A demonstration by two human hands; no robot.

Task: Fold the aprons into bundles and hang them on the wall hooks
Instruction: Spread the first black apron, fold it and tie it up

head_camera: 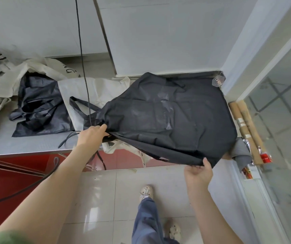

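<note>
Two grips held a large black fabric apron (167, 117) spread on the grey steel counter (26, 145).
Nearest, the right grip (198, 173) pinched the apron's hem corner, which overhung the counter's front edge. The left grip (91, 136) curled round its gathered edge by the strap. Farther left, a crumpled dark apron (39, 106) lay against white woven bags (88, 87).

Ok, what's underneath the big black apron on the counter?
White fabric bags poke out from under the apron at its left and front edges, on the steel counter. What else lies beneath is hidden.
</note>
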